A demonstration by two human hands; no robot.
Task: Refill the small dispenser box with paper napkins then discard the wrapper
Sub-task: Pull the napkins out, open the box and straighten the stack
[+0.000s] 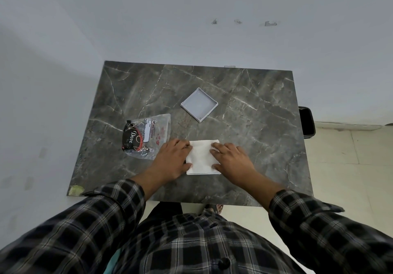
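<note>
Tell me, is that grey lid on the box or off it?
Off. The lid lies alone on the table, hollow side up, away from the napkins that both hands press near the front edge.

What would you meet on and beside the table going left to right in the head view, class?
Wrapper → left hand → napkins → right hand → bin.

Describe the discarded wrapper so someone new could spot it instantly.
On the dark marble table, look beside the left hand. The wrapper lies flat there: crumpled clear plastic with a black-and-red label, unlike the plain white napkins and grey lid.
</note>
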